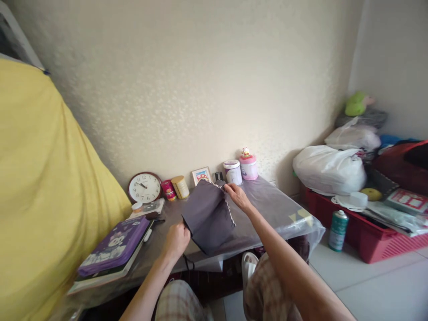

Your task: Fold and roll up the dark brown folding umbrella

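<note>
Dark grey cloth (pixel 207 218), observed from where I stand, is held at the centre of the frame above the counter (pixel 270 211), between both hands. From the left hand (pixel 177 240) it extends up and to the right; from the right hand (pixel 236 196), down and to the left. Its longer axis cannot be fixed, the fabric being slack. Neither hand is clearly nearer: each has fingers closed on an edge, the right at the striped cord (pixel 228 208). Left forearm rises from bottom centre, fist curled; right forearm slants in from lower right, wrist higher.
</note>
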{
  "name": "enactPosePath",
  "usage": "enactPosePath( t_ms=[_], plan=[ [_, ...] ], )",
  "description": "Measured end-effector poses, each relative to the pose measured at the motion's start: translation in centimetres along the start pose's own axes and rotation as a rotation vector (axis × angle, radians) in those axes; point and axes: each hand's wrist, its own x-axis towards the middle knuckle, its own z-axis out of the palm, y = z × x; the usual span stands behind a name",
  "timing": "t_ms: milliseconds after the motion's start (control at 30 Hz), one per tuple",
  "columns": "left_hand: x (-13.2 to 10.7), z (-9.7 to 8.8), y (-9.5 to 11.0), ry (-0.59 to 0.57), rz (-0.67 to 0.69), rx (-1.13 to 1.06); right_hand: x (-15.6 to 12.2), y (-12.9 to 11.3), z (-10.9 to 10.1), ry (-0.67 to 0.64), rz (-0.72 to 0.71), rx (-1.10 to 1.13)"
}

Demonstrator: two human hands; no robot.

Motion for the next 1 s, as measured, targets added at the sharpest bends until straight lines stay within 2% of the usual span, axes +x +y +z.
enactPosePath(
  t_ms=[133,233,300,367,433,500,600,700,767,833,933,1000],
  plan=[
    [0.4,-1.1,0.5,0.043,0.313,0.207,1.0,1.1,0.6,-0.01,0.055,0.073],
    [0.9,-1.0,0.1,0.051,0.367,0.176,1.5,2.6,1.4,-0.063,0.117,0.114],
    [1.3,-0.7,-0.5,0.04,0.288,0.199,1.6,3.6,2.0,-0.112,0.15,0.16],
    [1.7,-0.3,-1.2,0.007,0.122,0.204,1.6,4.5,2.3,-0.144,0.186,0.2],
    [2.1,0.1,-1.8,-0.039,-0.029,0.131,1.5,5.3,2.2,-0.159,0.224,0.206],
    [2.4,0.4,-2.0,-0.082,-0.111,0.008,1.4,5.9,1.8,-0.178,0.269,0.202],
    [2.4,0.7,-1.5,-0.123,-0.169,-0.174,1.1,6.0,0.8,-0.23,0.322,0.246],
    [2.0,0.7,-0.5,-0.186,-0.178,-0.331,0.7,5.1,-0.2,-0.225,0.33,0.366],
    [1.7,0.5,0.1,-0.259,-0.176,-0.414,0.3,4.2,-0.6,-0.226,0.344,0.479],
    [1.4,0.3,0.4,-0.349,-0.192,-0.493,-0.1,3.4,-0.9,-0.284,0.382,0.542],
    [1.7,0.0,-0.2,-0.485,-0.257,-0.6,-0.7,2.8,-1.1,-0.39,0.454,0.496],
    [2.3,0.0,-1.2,-0.555,-0.31,-0.635,-1.0,2.9,-1.0,-0.382,0.464,0.423]
  ],
)
